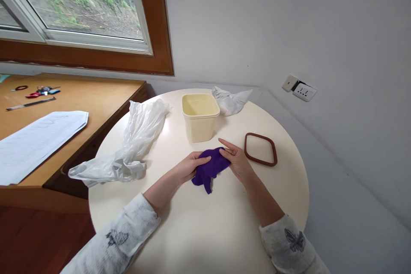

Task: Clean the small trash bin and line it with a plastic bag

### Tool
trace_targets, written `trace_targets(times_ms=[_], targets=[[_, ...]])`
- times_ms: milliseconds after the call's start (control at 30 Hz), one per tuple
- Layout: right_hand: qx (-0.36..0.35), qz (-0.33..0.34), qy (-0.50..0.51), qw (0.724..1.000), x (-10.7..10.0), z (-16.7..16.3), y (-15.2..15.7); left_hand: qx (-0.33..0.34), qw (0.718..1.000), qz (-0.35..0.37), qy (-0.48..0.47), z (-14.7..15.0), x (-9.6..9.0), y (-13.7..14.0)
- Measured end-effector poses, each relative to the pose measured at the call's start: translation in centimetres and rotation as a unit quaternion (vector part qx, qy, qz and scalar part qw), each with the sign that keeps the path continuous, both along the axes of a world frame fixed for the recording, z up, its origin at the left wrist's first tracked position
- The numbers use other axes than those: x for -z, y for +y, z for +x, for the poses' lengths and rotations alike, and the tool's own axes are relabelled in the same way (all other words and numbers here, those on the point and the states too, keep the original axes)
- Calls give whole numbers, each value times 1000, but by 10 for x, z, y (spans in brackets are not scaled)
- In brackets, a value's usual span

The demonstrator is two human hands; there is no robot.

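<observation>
A purple cloth (210,165) is stretched between my two hands above the round table, with a loose end hanging down. My left hand (189,167) pinches its left side, thumb on top. At the right edge, my right hand (236,160) grips the cloth between thumb and fingers, with the index finger pointing out. Just beyond the hands stands a cream square bin (201,126), its top open. To the right of my right hand lies a brown rounded-square ring frame (275,154), flat on the table.
The round cream table (199,231) carries a crumpled white plastic bag (128,150) at left and another plastic bag (231,102) behind the bin. A wooden desk (105,87) with papers (45,137) and small items adjoins at left. A wall socket (304,92) is at right.
</observation>
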State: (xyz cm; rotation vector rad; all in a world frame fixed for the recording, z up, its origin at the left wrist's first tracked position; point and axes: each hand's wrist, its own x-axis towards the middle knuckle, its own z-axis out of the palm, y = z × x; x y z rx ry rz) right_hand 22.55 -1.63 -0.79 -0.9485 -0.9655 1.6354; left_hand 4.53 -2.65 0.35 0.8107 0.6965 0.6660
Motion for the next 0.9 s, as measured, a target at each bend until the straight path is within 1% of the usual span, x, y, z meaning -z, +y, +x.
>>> trace_targets(times_ms=[167,267,367,467,667,733,800,900], targets=[[43,22,-48,998,5,0,2,-5,1000,9,9,0,-1,1],[67,40,-80,994,7,0,3,3,1000,17,0,0,-2,0],[75,51,-102,991,8,1,3,10,1000,18,-12,0,-3,-1],[59,58,-102,991,8,3,3,-2,1000,10,-21,0,-4,-1],[-23,41,-43,998,2,9,2,-32,999,5,-19,-3,-1,2],[-28,53,-47,997,-1,12,1,-42,999,9,-8,-4,0,2],[-8,66,-82,994,-4,15,2,-38,999,14,-1,-4,0,2],[53,75,-136,986,-5,16,3,-25,999,23,-15,-3,0,1]])
